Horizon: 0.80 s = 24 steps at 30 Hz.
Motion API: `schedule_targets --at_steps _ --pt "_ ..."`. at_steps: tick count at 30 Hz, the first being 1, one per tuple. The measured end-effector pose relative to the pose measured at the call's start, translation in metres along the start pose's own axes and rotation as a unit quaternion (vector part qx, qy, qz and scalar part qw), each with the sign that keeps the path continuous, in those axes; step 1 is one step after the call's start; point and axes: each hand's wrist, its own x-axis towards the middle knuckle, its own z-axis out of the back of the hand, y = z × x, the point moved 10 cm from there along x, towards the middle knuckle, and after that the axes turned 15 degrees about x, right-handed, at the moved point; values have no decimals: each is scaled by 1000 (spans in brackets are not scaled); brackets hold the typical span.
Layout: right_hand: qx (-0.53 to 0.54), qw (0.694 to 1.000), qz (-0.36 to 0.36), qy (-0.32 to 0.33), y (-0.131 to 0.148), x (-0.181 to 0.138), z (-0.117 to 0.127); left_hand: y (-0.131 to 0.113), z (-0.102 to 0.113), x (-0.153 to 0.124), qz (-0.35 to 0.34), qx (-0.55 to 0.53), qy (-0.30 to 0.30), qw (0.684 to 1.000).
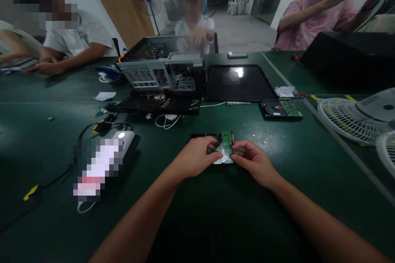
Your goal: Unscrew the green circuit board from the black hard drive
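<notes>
A hard drive (226, 144) with its green circuit board facing up is between my two hands, just above or on the green table. My left hand (199, 152) grips it from the left, thumb on the board and fingers over the dark casing. On the right edge, by the connector, the thumb and fingertips of my right hand (253, 160) pinch the drive. Part of the casing is hidden under my left hand. Farther off to the right lie other hard drives (281, 109), side by side.
An opened computer case (160, 74) stands ahead, with a black side panel (239, 83) beside it. At left lies a lit phone-like device (101, 164) near black cables. White fans (345, 119) stand at right. A screwdriver-like tool (239, 103) lies by the panel. Several people sit around.
</notes>
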Motion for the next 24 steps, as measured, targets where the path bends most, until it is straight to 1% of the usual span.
schedule_targets --at_steps 4,7,10,13,18,21,24 --pt "11 1000 -12 15 -2 0 -5 1 -6 2 -22 -2 22 1000" --pt "9 1000 8 20 4 0 -9 4 -7 2 -16 20 22 999" --pt "-29 998 44 24 11 -1 -14 7 -7 2 -3 33 9 999" --pt "-64 996 62 24 12 -2 -15 9 -6 1 4 45 -16 999" --pt "-70 996 59 17 7 0 -12 10 -7 0 2 93 -33 995" --pt "-58 997 55 20 4 0 -11 8 -7 1 -4 101 -40 994" --pt "-54 997 55 18 4 -1 -10 9 -8 1 1 101 -33 994"
